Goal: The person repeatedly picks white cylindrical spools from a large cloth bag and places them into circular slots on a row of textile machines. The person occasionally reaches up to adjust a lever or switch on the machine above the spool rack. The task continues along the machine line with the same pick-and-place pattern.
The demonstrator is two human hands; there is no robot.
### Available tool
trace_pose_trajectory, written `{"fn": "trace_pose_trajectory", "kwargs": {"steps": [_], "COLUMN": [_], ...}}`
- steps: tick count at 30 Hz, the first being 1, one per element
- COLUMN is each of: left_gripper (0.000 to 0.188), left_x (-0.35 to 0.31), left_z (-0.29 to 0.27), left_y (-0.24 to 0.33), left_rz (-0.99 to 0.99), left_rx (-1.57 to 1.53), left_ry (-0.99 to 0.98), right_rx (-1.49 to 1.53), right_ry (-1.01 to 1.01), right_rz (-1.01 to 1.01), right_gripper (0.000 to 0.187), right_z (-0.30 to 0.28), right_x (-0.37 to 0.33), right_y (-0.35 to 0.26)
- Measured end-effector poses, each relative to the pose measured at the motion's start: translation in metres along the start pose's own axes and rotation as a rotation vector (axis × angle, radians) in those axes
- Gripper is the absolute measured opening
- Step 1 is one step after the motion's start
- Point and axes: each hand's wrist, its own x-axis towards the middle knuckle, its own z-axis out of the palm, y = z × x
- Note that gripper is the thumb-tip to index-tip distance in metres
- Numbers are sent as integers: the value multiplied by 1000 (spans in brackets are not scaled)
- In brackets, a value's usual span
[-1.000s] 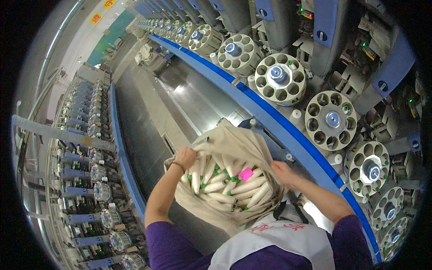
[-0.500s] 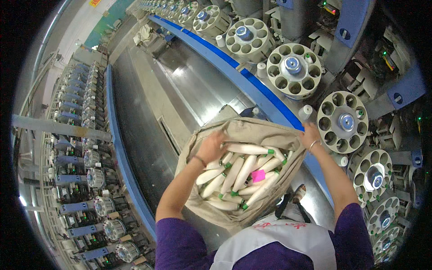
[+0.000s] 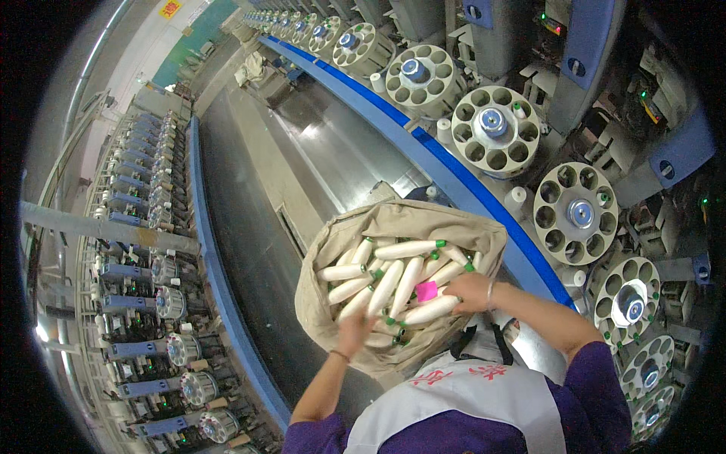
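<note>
Right hand (image 3: pixel 470 292) half-curled, fingertips at a white spindle-shaped bobbin (image 3: pixel 429 311) just left of them; blurred left hand (image 3: pixel 354 331) below similar bobbins (image 3: pixel 386 289) in the beige cloth sack (image 3: pixel 412 214); whether either grips, I cannot tell

Wht bobbins (image 3: pixel 386 289), jumbled, in bge bag (image 3: pixel 312 301)

Cloth bag (image 3: pixel 425 215) open above, bobbins (image 3: pixel 386 287) crowding inside, blue rail (image 3: pixel 463 180) close at right, passage over floor (image 3: pixel 240 227) leftward

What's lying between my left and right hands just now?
In the head view, white, green-ended bobbins lie between the left hand and right hand; a pink square sits near the right.
</note>
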Motion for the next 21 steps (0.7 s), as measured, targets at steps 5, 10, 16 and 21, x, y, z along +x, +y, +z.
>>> {"fn": "trace_pose_trajectory", "kwargs": {"steps": [5,10,16,21], "left_gripper": [30,42,31,22], "left_x": [55,154,215,224], "left_z": [-90,-24,-28,-10], "left_y": [-15,59,110,148], "left_rz": [-95,362,527,993], "left_rx": [-1046,17,365,720], "left_ry": [367,47,-251,-168], "right_rx": [232,-136,271,1760], "right_ry": [-40,-82,616,634], "right_rz": [49,126,90,484], "right_gripper": [41,36,39,60], "right_z": [-60,-3,41,19], "right_x": [-2,45,8,-12], "right_y": [-4,-3,10,-15]}}
